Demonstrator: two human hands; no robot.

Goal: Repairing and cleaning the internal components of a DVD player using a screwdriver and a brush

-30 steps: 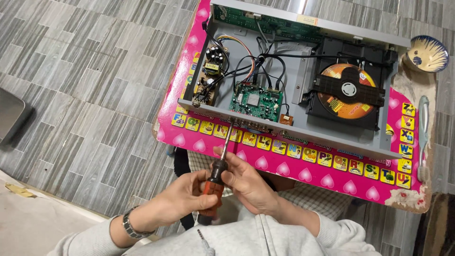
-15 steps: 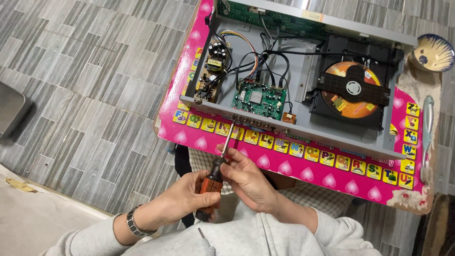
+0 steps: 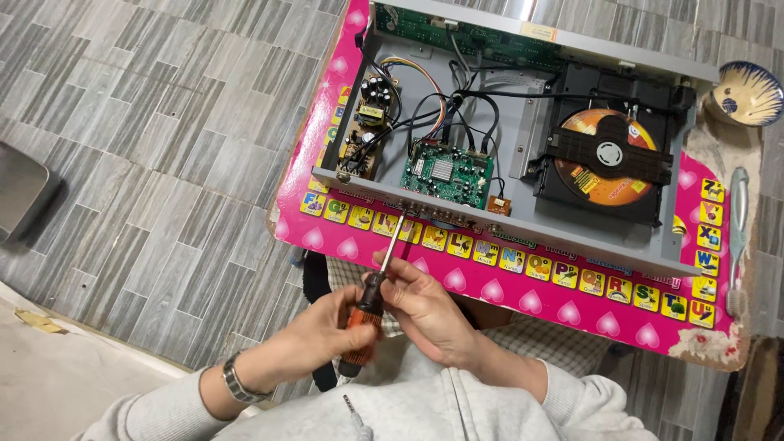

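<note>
The screwdriver (image 3: 367,314) has an orange and black handle and a bright steel shaft; the worktop (image 3: 506,286) is hot pink, patterned with pale pink hearts and a row of yellow, blue and green picture squares; the player (image 3: 523,122) is a grey metal case; in it sit a green board (image 3: 447,174), a tan board (image 3: 367,122), a black tray (image 3: 653,188) and an orange and yellow disc (image 3: 600,186); the bowl (image 3: 747,91) is cream streaked with dark blue; the floor (image 3: 147,139) is grey striped tile; the sleeves (image 3: 163,412) are pale grey; the watch (image 3: 235,384) is silver.
</note>
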